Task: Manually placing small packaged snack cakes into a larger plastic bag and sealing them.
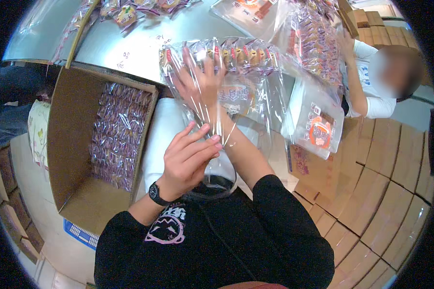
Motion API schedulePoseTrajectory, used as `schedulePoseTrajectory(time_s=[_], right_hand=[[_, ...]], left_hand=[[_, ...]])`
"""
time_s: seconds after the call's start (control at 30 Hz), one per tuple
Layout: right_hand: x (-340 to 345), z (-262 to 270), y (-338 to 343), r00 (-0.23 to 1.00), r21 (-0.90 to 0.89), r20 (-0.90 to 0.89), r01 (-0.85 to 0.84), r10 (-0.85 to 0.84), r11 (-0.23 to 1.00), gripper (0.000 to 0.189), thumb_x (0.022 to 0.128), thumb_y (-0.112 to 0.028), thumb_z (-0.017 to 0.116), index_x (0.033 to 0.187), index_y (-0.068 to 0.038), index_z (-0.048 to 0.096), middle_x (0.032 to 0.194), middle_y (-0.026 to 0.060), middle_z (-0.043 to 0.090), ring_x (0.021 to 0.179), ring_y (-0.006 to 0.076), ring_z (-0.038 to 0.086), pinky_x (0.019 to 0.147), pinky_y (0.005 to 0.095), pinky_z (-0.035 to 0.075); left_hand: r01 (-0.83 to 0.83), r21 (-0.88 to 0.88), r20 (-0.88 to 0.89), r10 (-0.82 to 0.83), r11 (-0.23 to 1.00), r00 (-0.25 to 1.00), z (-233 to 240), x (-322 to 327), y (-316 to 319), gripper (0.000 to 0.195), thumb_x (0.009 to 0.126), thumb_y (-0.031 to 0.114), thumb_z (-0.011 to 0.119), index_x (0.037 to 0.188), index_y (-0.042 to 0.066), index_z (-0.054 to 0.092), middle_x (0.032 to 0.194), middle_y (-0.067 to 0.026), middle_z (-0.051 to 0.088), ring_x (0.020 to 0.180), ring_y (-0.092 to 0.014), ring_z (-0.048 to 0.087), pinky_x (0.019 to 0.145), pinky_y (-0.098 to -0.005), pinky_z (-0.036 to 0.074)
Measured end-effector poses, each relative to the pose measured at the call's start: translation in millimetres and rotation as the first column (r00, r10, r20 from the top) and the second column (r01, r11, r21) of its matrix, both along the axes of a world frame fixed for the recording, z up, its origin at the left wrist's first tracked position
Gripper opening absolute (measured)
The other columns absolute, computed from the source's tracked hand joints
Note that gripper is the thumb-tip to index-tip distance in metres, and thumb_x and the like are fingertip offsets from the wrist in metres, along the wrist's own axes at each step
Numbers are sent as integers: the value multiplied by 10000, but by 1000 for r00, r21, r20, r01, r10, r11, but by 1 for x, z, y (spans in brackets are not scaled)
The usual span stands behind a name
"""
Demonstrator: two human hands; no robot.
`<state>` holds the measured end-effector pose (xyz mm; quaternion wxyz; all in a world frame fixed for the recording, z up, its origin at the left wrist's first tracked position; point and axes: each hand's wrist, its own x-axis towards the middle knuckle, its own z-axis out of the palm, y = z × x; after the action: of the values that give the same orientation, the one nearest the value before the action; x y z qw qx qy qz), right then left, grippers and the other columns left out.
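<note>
My right hand (pixel 202 85) reaches inside a large clear plastic bag (pixel 275 115). Its spread fingers press on a row of individually wrapped pastries (pixel 246 56) at the bag's far end, on the edge of the metal table (pixel 112 45). The bag's loose film hangs around my right forearm and down towards my lap. My left hand (pixel 186 159), with a black watch on its wrist, is just below, its fingers extended beside the film near my right wrist. I see no object in it, and its thumb is hidden.
An open cardboard box (pixel 70 144) at left holds rows of wrapped pastries (pixel 119 133). Printed plastic bags (pixel 316 126) hang over the table's right edge, beside a filled bag (pixel 314 47). Another person (pixel 369 83) stands at right. Stacked cartons (pixel 376 195) fill the lower right.
</note>
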<state>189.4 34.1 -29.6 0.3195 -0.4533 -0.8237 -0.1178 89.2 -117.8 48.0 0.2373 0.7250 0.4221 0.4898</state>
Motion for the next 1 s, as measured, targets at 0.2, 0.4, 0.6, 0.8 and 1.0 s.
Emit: schedulePoseTrajectory(time_s=[0.2, 0.4, 0.6, 0.8, 1.0], right_hand=[[-14, 6, 15, 994, 60, 64, 85, -88, 995, 485, 866, -375, 710, 1329, -233, 688, 1390, 39, 632, 1294, 319, 526, 1166, 599, 244], [5, 21, 9, 1000, -117, 7, 28, -27, 993, 620, 818, -327, 735, 1385, -110, 607, 1358, 140, 617, 1367, 356, 477, 1201, 556, 242], [71, 51, 9, 963, -225, 189, 235, -194, 946, 821, 759, -324, 784, 1474, -49, 486, 1483, 200, 508, 1443, 401, 403, 1210, 592, 236], [89, 34, 21, 980, -291, 170, 153, -106, 945, 802, 800, -413, 778, 1508, -181, 479, 1559, 180, 444, 1466, 380, 381, 1211, 644, 191], [89, 14, 38, 950, -134, 217, 256, -223, 957, 668, 879, -422, 735, 1500, -365, 497, 1502, 106, 540, 1402, 352, 480, 1164, 643, 276]], left_hand=[[-28, -83, -2, 28, 996, 1000, 11, -19, 5, 199, 824, -5, 755, 1018, 42, 759, 1115, -115, 763, 1193, -342, 682, 1075, -517, 481], [-120, -137, -97, 108, 983, 989, 25, -24, 10, 250, 846, 27, 752, 1095, 44, 737, 1224, -141, 714, 1245, -345, 634, 1075, -495, 465], [-219, -63, -89, 213, 974, 973, 26, -22, 2, 301, 842, -29, 734, 1138, 18, 709, 1263, -161, 681, 1213, -352, 635, 1030, -443, 497], [-205, -83, -84, 198, 975, 976, 24, -26, -2, 315, 839, -64, 715, 1144, 17, 712, 1207, -156, 713, 1176, -331, 658, 1010, -419, 513], [-194, -37, -96, 190, 980, 977, 19, -27, -4, 292, 823, -104, 706, 1090, 5, 753, 1057, -151, 768, 1035, -323, 733, 888, -375, 576]])
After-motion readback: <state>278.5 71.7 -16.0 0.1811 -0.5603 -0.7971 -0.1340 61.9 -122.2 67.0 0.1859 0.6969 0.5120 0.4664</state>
